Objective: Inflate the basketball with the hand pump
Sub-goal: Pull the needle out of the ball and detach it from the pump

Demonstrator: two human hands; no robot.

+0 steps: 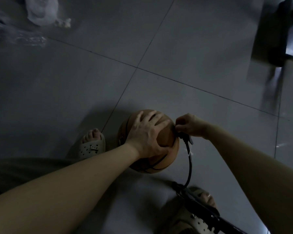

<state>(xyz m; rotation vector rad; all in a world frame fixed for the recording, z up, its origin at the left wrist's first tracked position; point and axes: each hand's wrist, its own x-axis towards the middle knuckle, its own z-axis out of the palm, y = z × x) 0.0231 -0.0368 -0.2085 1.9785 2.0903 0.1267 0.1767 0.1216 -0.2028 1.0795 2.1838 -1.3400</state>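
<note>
basketball (166, 139) is sitting on the grey tile floor (108, 81), right in front of the person's feet, w/ the left sandal (91, 146) just beside it. left hand (145, 134) is lying on top of the ball, fingers (152, 115) spread wide and thumb pressing the near side. i think it is doing this so the ball isn't rolling away while the other hand is working. right hand (189, 125) is reaching to the ball's right side, its fingers bunched together and pinching the black hose end (184, 137) right where it is meeting the ball. can't tell if the needle is in the hole or not, it's too dark & too small. black hose (189, 164) is curving down from there to the pump (206, 215), which is leaning low across the right sandal (194, 220), prob so the foot is steadying it. both hands are busy at the ball, so no one is pumping yet. this looks like the hook-up step, early in the job. next bit is needing a straight push at the hole, or the needle may bend or air may leak. crinkly plastic bag (41, 10) is lying far off at the top left.
</note>
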